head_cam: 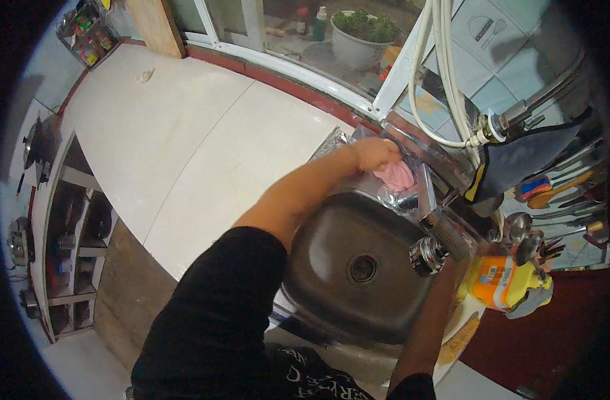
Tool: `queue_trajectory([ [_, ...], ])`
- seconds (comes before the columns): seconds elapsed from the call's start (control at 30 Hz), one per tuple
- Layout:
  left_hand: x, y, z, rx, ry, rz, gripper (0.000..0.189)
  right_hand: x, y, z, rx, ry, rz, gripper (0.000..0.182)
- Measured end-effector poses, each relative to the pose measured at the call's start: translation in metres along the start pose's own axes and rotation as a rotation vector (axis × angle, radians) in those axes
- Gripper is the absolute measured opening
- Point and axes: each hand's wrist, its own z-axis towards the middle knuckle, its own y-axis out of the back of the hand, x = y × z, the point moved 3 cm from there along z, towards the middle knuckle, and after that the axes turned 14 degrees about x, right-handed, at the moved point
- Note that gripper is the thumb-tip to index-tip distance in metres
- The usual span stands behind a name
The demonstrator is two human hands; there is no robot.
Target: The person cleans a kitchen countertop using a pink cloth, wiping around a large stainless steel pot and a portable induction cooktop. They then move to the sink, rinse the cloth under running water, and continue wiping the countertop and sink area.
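My left hand (377, 154) is closed on a pink cloth (398, 176) at the back edge of the sink. Clear plastic (330, 141) lies crumpled under and around that hand. Below it is a metal sink basin (320, 295) with a round drain (363, 269). A chrome faucet (445, 227) with a round spout end (428, 255) reaches over the basin's right side. My right forearm (425, 320) runs along the right rim of the sink. The right hand, near the faucet's base, is dark and mostly hidden, so its grip cannot be made out.
A yellow bottle (504, 282) with an orange label stands right of the sink. Ladles (519, 225) and other utensils hang on the tiled wall. White hoses (442, 75) come down beside the window. A white countertop (185, 130) extends left, with a small scrap (145, 75) on it.
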Motion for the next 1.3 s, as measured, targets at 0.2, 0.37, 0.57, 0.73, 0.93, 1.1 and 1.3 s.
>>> queue_trajectory([
  [0.2,0.025,0.035,-0.078,-0.084,0.107,0.175,0.043,-0.047,-0.015,-0.092,-0.154,-0.091,-0.034,0.034],
  [0.37,0.041,0.040,-0.131,-0.220,0.403,0.113,0.035,-0.081,-0.040,-0.165,-0.190,-0.036,0.002,0.031],
  [0.57,0.004,0.071,-0.121,0.208,0.693,-0.160,0.046,-0.072,-0.080,-0.211,-0.457,-0.052,-0.034,0.034],
  [0.73,-0.029,0.042,-0.113,-0.012,1.018,0.132,0.054,-0.074,-0.097,-0.200,-0.161,-0.072,0.032,0.022],
  [0.93,-0.038,0.031,-0.231,-0.242,0.860,0.424,0.045,-0.079,-0.150,-0.188,-0.174,-0.165,0.022,0.021],
  [1.1,-0.111,0.034,-0.330,-0.277,0.876,0.399,0.036,-0.097,-0.163,-0.190,-0.266,-0.154,0.072,0.022],
  [1.3,-0.142,0.053,-0.343,-0.271,0.893,-0.003,0.034,-0.103,-0.191,-0.184,-0.204,-0.207,-0.054,0.023],
])
